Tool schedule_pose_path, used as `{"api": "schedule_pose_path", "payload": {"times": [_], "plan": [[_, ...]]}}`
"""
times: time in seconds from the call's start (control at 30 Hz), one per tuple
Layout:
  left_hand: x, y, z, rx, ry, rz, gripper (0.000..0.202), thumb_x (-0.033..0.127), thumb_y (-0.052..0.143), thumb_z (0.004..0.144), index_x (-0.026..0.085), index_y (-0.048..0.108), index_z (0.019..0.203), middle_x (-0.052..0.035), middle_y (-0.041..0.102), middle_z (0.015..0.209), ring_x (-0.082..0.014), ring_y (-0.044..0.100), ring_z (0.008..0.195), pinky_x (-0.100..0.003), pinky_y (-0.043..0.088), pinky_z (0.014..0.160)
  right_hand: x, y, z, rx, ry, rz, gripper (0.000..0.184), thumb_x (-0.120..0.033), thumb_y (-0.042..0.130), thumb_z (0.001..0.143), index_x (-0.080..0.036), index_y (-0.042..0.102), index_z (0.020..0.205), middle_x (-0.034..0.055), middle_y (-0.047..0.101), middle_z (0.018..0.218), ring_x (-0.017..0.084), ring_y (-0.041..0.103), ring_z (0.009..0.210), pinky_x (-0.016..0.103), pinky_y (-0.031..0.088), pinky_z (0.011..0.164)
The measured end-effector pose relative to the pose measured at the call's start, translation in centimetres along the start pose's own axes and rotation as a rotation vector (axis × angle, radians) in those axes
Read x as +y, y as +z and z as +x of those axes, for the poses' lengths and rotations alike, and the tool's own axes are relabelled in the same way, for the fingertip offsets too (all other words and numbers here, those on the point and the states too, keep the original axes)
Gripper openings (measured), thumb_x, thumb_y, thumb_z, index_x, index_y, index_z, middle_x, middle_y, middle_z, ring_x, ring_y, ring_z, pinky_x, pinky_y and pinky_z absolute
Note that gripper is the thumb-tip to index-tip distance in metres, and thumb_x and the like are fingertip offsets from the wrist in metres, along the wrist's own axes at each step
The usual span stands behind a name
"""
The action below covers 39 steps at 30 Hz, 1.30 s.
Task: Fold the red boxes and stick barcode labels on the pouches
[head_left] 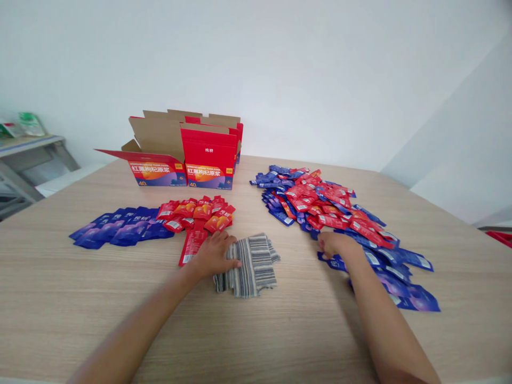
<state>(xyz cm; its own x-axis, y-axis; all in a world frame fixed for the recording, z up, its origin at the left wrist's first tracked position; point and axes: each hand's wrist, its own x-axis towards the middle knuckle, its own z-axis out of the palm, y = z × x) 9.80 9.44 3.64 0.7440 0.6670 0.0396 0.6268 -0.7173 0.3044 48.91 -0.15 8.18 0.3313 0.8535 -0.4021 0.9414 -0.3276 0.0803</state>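
Note:
My left hand lies at the left edge of a folded, grey-and-black striped cloth, its thumb on the cloth and apart from the fingers. Under and beside that hand is a red sachet, below a cluster of red sachets. Blue sachets overlap in a row farther left. My right hand is closed on a blue sachet at the near edge of a mixed heap of red and blue sachets; its fingertips are partly hidden.
Two open cartons, a left one and a right one, stand at the back left with flaps raised, and more carton shows behind. The wooden table meets a white wall. A grey side table stands far left.

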Motion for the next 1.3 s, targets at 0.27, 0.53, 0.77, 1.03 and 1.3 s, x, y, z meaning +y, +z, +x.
{"api": "schedule_pose_path", "payload": {"times": [0.27,0.53,0.77,1.03,1.3], "plan": [[0.8,1.1,-0.2,0.075,0.074,0.001,0.064,0.05,0.071,0.083,0.022,0.051,0.136,-0.0113,0.051,0.14,-0.0327,0.041,0.137,-0.05,0.029,0.119,-2.6,-1.9,-1.3,-0.026,-0.316,0.241,0.011,-0.022,0.057,0.083,-0.018,0.066,0.086,0.0026,0.068,0.084,0.017,0.063,0.08,0.025,0.045,0.07],[0.9,2.2,-0.3,0.121,0.196,-0.026,0.08,0.07,0.066,0.08,0.018,0.047,0.139,-0.0148,0.052,0.136,-0.0341,0.044,0.131,-0.05,0.034,0.115,-11.8,-0.4,-2.4,0.113,-0.654,0.82,0.034,-0.051,0.049,0.094,-0.02,0.055,0.084,-0.0014,0.054,0.074,0.014,0.049,0.068,0.025,0.041,0.062],[0.5,2.5,-0.1,0.161,0.258,-0.014,0.1,0.086,0.064,0.067,0.019,0.047,0.139,-0.0145,0.055,0.132,-0.0351,0.046,0.13,-0.051,0.032,0.115,-14.8,2.6,-2.7,0.187,-0.477,0.568,0.043,-0.03,0.072,0.08,-0.021,0.056,0.12,0.0007,0.057,0.091,0.018,0.056,0.082,0.029,0.044,0.077],[0.6,2.9,0.2,0.199,0.26,-0.018,0.087,0.087,0.064,0.066,0.018,0.058,0.119,-0.0112,0.057,0.119,-0.0319,0.05,0.118,-0.047,0.038,0.108,-16.0,2.4,-5.0,0.105,-0.43,0.201,0.064,-0.034,0.076,0.083,-0.036,0.055,0.142,0.0096,0.051,0.118,0.029,0.05,0.109,0.037,0.041,0.092],[1.2,2.8,0.3,0.231,0.238,0.035,0.087,0.091,0.062,0.06,0.016,0.063,0.103,-0.0117,0.06,0.107,-0.0318,0.055,0.107,-0.046,0.043,0.1,-17.2,3.8,-4.8,0.236,-0.317,0.257,0.051,-0.041,0.059,0.096,-0.03,0.053,0.146,0.0111,0.06,0.114,0.024,0.06,0.105,0.033,0.044,0.093]]}}
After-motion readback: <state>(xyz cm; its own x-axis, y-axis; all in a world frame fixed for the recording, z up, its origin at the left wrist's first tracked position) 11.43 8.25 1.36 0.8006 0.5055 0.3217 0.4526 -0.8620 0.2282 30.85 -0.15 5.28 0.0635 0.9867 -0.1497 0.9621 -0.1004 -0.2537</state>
